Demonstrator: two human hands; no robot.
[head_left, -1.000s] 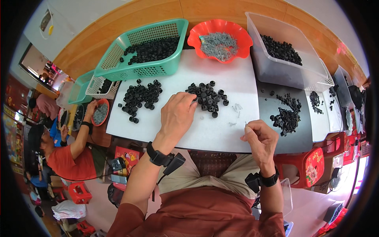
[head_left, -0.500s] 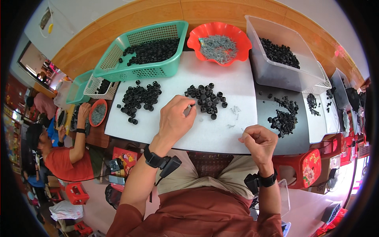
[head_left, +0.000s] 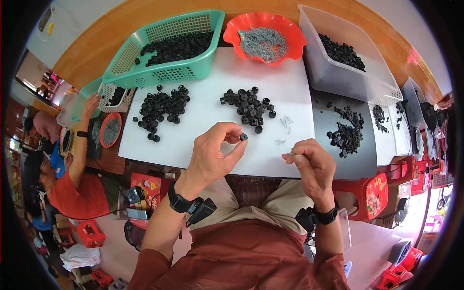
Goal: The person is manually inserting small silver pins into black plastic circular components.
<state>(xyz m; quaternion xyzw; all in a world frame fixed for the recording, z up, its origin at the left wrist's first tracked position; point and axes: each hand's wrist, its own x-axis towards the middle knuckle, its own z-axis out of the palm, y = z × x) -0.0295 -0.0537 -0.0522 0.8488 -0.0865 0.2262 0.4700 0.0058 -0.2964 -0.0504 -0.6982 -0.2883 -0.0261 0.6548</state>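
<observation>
Over the white tabletop (head_left: 285,87), nearer me than the loose pile of black caps (head_left: 250,108), my left hand (head_left: 211,152) has its grip pinched on one small black cap (head_left: 243,137), while my right hand (head_left: 315,167) closes its grip on a thin grey pin (head_left: 288,154).

Black wristbands (head_left: 179,199) accompany a rust-red shirt (head_left: 237,256) and seemingly beige trousers (head_left: 287,207).

Pale wall (head_left: 67,26) w/ wood panelling (head_left: 89,48), pinkish flr (head_left: 377,246), red stools (head_left: 376,195) L & R, bright lt (head_left: 436,222) far R.
</observation>
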